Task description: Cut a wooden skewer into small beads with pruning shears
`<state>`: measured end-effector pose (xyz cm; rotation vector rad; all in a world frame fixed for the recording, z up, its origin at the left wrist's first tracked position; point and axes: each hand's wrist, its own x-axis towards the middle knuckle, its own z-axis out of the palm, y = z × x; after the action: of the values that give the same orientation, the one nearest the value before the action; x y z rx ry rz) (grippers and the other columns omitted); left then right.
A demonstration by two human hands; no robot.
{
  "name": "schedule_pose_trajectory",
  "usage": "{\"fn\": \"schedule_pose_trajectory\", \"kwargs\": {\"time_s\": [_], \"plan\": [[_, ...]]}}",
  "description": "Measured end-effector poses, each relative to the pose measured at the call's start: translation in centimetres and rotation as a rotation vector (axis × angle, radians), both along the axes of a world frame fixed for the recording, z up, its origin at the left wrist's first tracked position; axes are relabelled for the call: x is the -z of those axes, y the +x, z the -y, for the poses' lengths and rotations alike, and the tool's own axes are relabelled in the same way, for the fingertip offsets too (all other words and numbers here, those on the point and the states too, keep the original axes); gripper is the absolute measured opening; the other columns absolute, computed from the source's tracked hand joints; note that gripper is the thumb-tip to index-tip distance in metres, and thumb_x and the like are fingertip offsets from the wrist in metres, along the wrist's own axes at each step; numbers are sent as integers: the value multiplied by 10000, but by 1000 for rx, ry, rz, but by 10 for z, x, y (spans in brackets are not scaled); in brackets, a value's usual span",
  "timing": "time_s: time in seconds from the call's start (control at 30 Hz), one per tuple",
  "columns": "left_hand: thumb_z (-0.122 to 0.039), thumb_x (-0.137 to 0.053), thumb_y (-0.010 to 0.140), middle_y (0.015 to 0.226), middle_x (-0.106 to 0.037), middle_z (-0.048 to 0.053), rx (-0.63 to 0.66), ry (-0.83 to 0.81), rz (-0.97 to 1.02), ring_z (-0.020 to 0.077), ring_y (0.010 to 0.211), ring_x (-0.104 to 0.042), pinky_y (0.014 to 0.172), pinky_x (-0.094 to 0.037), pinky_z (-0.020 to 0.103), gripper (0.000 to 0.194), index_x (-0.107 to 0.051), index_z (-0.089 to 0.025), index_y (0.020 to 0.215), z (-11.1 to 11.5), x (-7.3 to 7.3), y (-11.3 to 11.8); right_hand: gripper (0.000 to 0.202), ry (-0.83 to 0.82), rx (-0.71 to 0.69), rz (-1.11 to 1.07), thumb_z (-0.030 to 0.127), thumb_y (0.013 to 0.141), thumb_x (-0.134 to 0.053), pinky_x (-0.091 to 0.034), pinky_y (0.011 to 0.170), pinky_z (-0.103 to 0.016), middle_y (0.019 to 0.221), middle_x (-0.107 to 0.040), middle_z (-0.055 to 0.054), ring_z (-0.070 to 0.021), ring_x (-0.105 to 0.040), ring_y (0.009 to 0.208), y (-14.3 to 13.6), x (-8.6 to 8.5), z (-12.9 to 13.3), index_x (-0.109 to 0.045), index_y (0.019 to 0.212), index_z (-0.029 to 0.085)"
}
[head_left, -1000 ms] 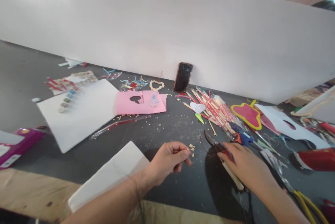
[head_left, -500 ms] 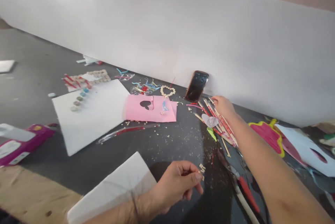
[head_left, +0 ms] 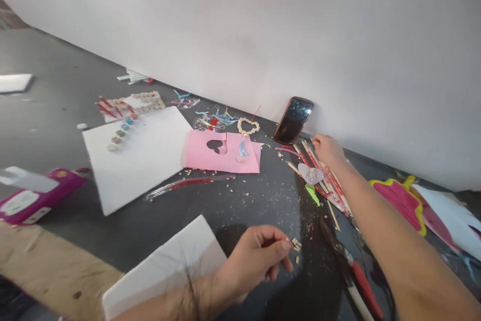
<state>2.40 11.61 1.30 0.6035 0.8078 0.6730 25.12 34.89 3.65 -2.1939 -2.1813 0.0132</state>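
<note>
My left hand (head_left: 259,256) is low in the middle, thumb and forefinger pinched together. What the pinch holds, if anything, is too small to make out. Just right of its fingertips lie several short pale stick pieces (head_left: 296,244) on the dark table. My right hand (head_left: 328,151) reaches to the far end of a bundle of thin sticks (head_left: 308,156), some with red on them. Its fingers curl downward there, and their tips are partly hidden. A grey-white patterned oval (head_left: 312,174) and a bright green scrap (head_left: 311,195) rest on the bundle.
A phone (head_left: 294,119) leans on the white wall behind the sticks. Red-handled cutters (head_left: 349,261) lie under my right arm. Left are a pink paper envelope (head_left: 225,161), a heart-shaped bead ring (head_left: 248,125), white sheets (head_left: 143,171) and a purple case (head_left: 48,198).
The view has shifted, so the table things sit slightly further right. Small stick pieces at my left fingertips now lie a little apart from them. My right hand stays at the sticks' far end.
</note>
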Motion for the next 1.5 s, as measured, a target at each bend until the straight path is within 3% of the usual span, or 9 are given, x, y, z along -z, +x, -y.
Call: {"fn": "schedule_pose_trajectory", "kwargs": {"time_s": [0.1,0.2,0.33,0.43,0.6,0.83,1.2,1.33,1.5], "plan": [[-421,-619,735,570,-596,-1,-35,8,5,25,362,-358,360,-197,165,295,-548,-136,758,1,1,-1,199,1,-73,-96,246,882,-443,-461,763,-325,947,-652,-48,-184,-601,854,-7,-17,48,-609,966,177],[-404,-611,747,583,-597,2,-56,22,-11,25,370,-363,366,-199,164,277,-549,-135,772,0,1,-3,198,-75,-165,-200,298,869,-438,-462,660,-265,837,-673,0,-158,-614,740,-17,-23,118,-618,894,220],[-384,-608,754,586,-594,-2,-76,47,-16,19,368,-359,369,-192,160,255,-546,-137,761,0,-2,-4,171,-220,-297,-323,278,848,-450,-454,651,-258,794,-673,3,-157,-616,716,-30,-10,205,-613,829,234],[-380,-603,759,596,-600,1,-61,76,-17,18,371,-367,370,-193,157,249,-550,-137,767,3,-2,-3,196,-256,-275,-350,234,851,-419,-438,679,-273,842,-670,-31,-173,-616,771,-35,3,241,-614,832,225],[-385,-605,754,601,-602,1,-40,121,-13,19,371,-368,365,-191,158,253,-558,-138,775,7,1,-2,236,-229,-198,-329,199,840,-398,-440,692,-285,879,-690,-48,-188,-636,802,-37,14,253,-632,872,215],[-427,-625,722,593,-595,-10,-40,141,-32,19,366,-358,366,-186,159,298,-552,-143,772,7,1,-2,221,-136,-163,-332,217,854,-398,-451,715,-292,900,-688,-40,-186,-637,826,-32,15,262,-610,920,216],[-390,-607,733,621,-593,3,0,145,-52,22,386,-384,371,-208,156,269,-568,-132,800,9,-3,-2,120,-74,-238,-317,226,829,-497,-450,637,-271,807,-638,-35,-169,-621,712,-45,25,277,-615,814,210],[-388,-605,736,665,-604,16,20,128,-33,22,394,-395,360,-215,153,276,-591,-126,822,10,0,-1,106,-30,-254,-332,243,839,-499,-453,653,-266,801,-623,-30,-165,-611,729,-46,18,277,-599,816,214],[-398,-656,706,706,-589,18,42,70,42,33,446,-434,351,-271,142,304,-624,-121,828,12,4,2,60,230,-287,-494,236,838,-524,-470,654,-252,822,-621,-37,-148,-601,716,-57,4,276,-580,851,220]]}}
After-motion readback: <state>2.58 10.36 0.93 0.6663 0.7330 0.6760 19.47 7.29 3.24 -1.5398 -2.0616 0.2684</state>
